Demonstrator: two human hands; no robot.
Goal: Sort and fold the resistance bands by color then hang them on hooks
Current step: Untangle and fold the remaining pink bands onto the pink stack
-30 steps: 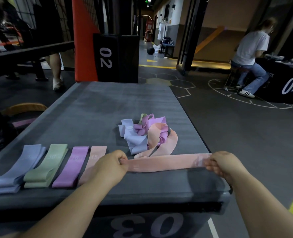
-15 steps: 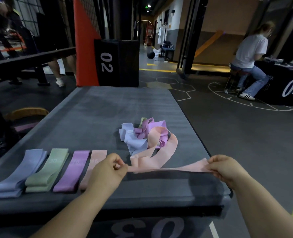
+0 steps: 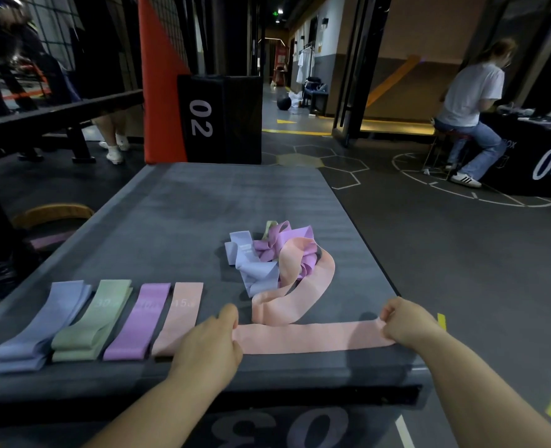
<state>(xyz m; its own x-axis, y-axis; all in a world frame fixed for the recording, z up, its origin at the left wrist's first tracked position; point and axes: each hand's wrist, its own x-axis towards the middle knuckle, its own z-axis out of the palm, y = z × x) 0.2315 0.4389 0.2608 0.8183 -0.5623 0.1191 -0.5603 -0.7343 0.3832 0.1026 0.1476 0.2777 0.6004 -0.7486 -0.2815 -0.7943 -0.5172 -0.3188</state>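
I have the pink band [image 3: 309, 341] lying flat along the near edge of the worktop [image 3: 203, 205], drawn out between both hands. My left hand [image 3: 207, 345] pinches its left end, fingers curled round it, just beside the row of folded bands [image 3: 138, 321] at the near left. My right hand [image 3: 408, 324] grips the other end at the near right corner. The tangled pile [image 3: 267, 257] sits behind the band, toward the middle, one pink loop of it reaching down to the band.
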